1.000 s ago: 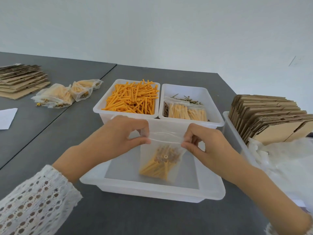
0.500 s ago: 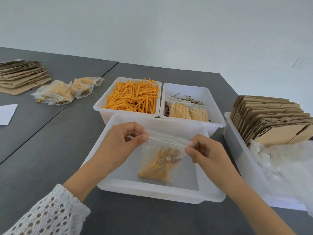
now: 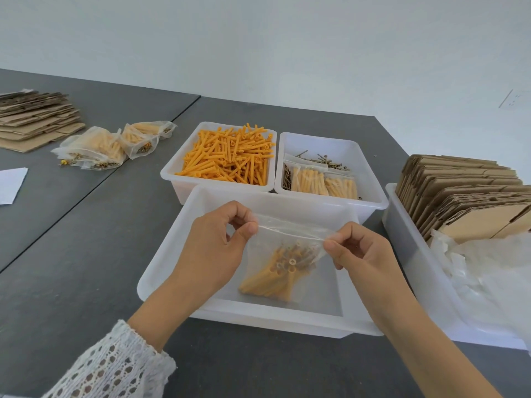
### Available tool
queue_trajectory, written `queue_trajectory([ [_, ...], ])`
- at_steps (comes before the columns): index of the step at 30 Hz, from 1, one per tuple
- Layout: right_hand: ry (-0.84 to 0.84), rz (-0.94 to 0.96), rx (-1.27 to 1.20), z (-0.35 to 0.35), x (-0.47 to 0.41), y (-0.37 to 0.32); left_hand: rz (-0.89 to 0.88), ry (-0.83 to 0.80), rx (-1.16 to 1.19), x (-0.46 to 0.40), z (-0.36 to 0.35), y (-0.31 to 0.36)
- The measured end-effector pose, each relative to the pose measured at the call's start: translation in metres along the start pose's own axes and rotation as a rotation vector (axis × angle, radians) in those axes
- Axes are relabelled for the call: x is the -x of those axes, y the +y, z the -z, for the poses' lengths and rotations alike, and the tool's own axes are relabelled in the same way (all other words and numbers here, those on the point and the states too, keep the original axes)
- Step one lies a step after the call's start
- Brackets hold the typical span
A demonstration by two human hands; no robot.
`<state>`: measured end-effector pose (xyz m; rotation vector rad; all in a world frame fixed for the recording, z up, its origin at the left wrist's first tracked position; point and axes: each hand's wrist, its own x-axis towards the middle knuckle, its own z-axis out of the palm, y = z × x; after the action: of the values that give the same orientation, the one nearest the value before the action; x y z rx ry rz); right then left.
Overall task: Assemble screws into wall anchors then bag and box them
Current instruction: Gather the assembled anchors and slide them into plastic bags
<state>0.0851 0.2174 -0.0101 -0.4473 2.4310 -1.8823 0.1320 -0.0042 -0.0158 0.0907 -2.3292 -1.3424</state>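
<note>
I have my left hand (image 3: 214, 251) and right hand (image 3: 356, 254) each pinching a top corner of a small clear plastic zip bag (image 3: 283, 265) of orange wall anchors with screws, held over the shallow white plastic tray (image 3: 161, 271) near the front edge of the grey tabletop (image 3: 86, 268). I judge the seal is being closed. Several filled clear bags (image 3: 109, 145) lie at the far left; boxing into the flat brown cardboard boxes (image 3: 465, 196) at the right edge remains.

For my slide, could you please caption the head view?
Both hands, left hand and right hand, pinch a clear bag of orange wall anchors over a white tray.
</note>
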Motion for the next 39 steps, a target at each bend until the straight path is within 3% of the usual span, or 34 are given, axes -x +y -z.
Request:
queue_trajectory([
  [7,-0.089,0.234,0.493,0.003,0.001,-0.021,-0.134,-0.016,-0.047,0.005,-0.005,0.008],
  [12,-0.12,0.438,0.705,-0.028,-0.01,-0.038,-0.231,-0.023,-0.119,0.007,-0.012,0.014],
  [18,-0.184,0.452,0.705,-0.035,-0.015,-0.038,-0.204,-0.025,-0.051,0.007,-0.008,0.015],
  [23,-0.198,0.443,0.68,-0.027,-0.016,-0.042,-0.25,0.032,-0.147,0.008,-0.005,0.028],
  [39,-0.168,0.361,0.737,0.002,-0.009,-0.021,-0.217,0.047,-0.174,0.005,0.018,0.048],
])
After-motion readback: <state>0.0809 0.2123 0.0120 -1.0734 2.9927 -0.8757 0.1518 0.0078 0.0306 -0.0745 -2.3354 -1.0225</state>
